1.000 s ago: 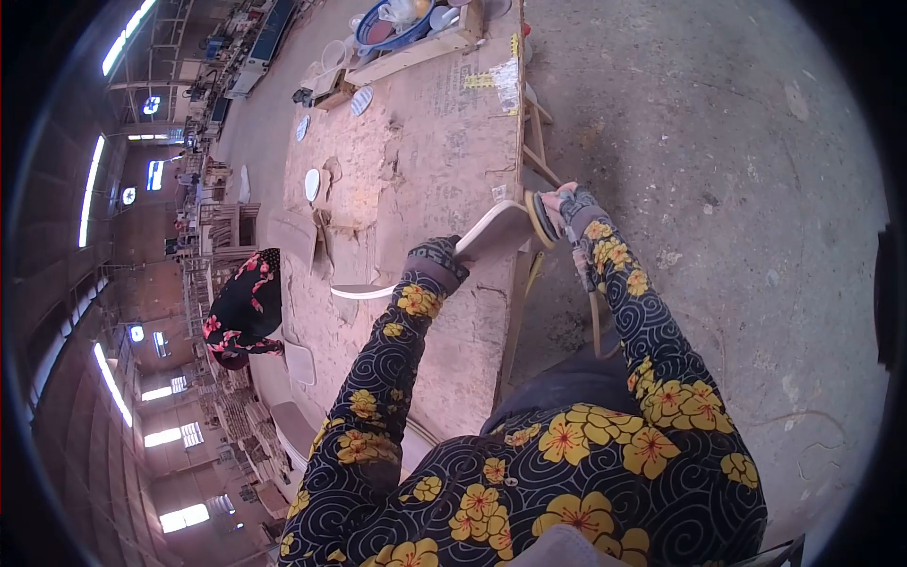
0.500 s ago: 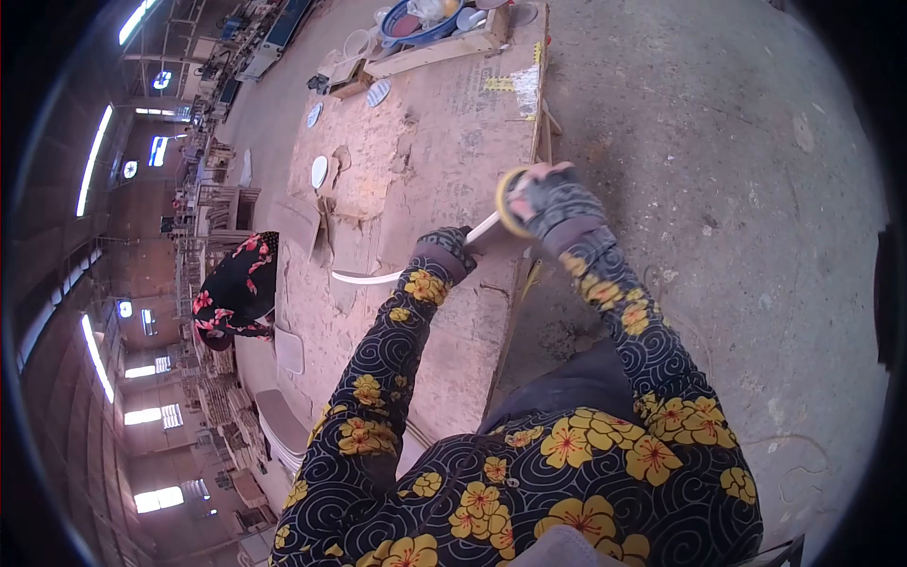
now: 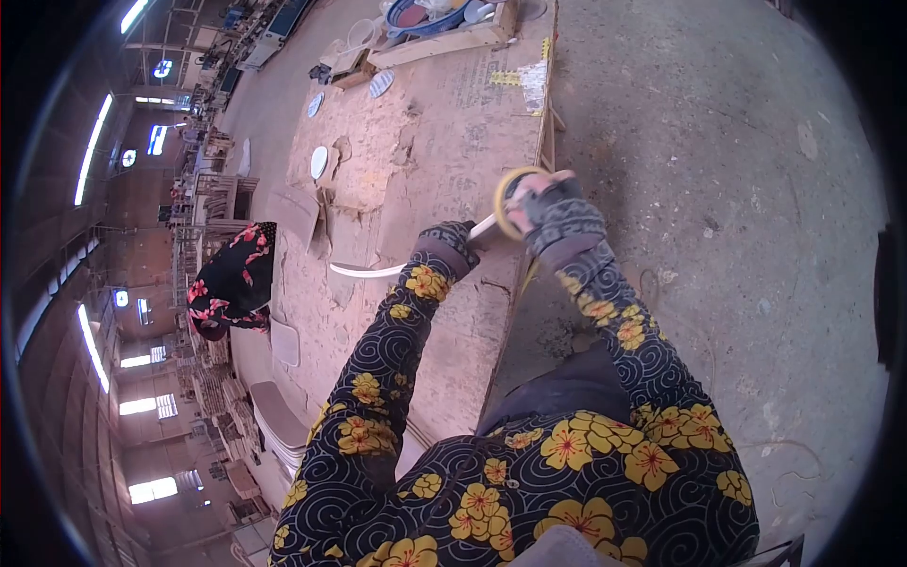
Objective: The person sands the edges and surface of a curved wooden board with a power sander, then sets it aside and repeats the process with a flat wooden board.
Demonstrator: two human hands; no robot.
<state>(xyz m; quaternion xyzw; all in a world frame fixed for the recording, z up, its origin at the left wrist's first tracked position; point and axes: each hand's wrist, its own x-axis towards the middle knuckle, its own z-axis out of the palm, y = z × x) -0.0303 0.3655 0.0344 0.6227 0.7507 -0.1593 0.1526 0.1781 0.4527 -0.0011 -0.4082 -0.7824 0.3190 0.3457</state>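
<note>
My left hand (image 3: 449, 244), in a dark patterned fingerless glove, is closed around a thin curved panel (image 3: 364, 271) seen nearly edge-on. Its pale edge bows out on both sides of the hand, over the table. In my right hand (image 3: 556, 200), gloved the same way, is a round yellow-rimmed pad (image 3: 502, 210), the fingers bent behind its rim. The pad overlaps the panel's right end in this view, by the table's edge. Slight motion blur softens the right hand.
The worn wooden table (image 3: 453, 331) carries round discs (image 3: 319, 162), flat curved panels (image 3: 295, 215) and a blue basin (image 3: 425, 23) at the far end. Another person (image 3: 234, 283) bends at its left side. Stacked panels (image 3: 279, 425) stand lower left; concrete floor (image 3: 709, 189) lies right.
The yellow-rimmed pad and my right hand have shifted slightly, and the pad's face is turned a little differently. My left hand keeps its hold on the panel.
</note>
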